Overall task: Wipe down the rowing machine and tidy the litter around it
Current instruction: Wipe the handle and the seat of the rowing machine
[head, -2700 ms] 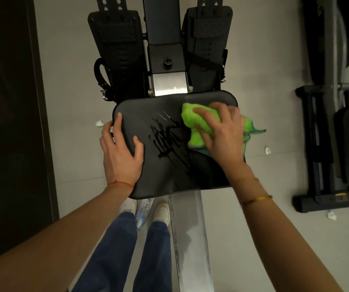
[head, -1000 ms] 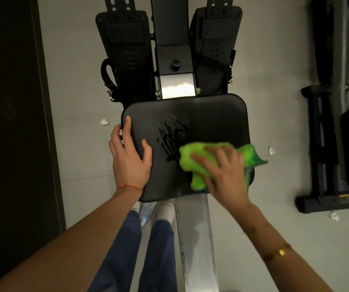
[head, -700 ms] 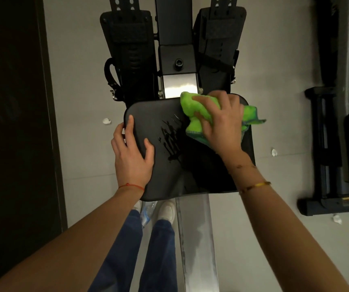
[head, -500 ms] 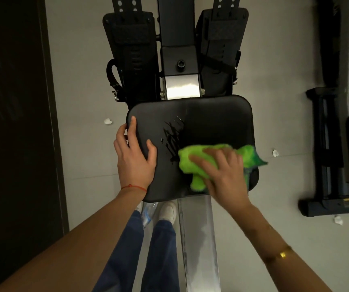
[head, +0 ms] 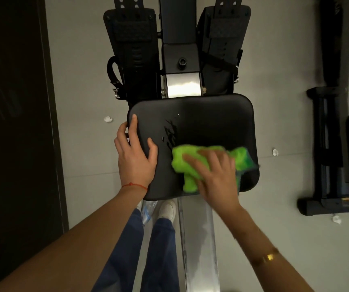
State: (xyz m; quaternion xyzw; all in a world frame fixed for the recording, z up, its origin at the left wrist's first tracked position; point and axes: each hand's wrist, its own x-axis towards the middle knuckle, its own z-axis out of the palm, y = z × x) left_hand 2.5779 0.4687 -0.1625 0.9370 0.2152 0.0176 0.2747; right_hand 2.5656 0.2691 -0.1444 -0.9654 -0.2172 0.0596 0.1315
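Observation:
The rowing machine's black seat [head: 209, 123] sits on its steel rail [head: 196, 239], with a wet smear [head: 170, 131] left of its middle. My right hand [head: 215, 175] presses a bright green cloth [head: 187, 163] flat on the seat's near right part, fingers spread over it. My left hand [head: 134, 154] rests on the seat's left edge, thumb on top and fingertips over the rim. Small white paper scraps lie on the floor: one left of the seat [head: 107, 119], one to its right [head: 275, 152], one by the far right frame [head: 336, 219].
Two black footrests [head: 132, 49] with straps stand beyond the seat. A clear plastic bottle [head: 148, 210] lies between my white shoes [head: 168, 208]. A dark panel [head: 11, 123] fills the left side. Another black equipment frame [head: 327, 165] stands at the right.
My right hand has swept the cloth back and forth along the seat's right half and now has it at the near right. The smear looks smaller. My left hand has stayed on the left edge.

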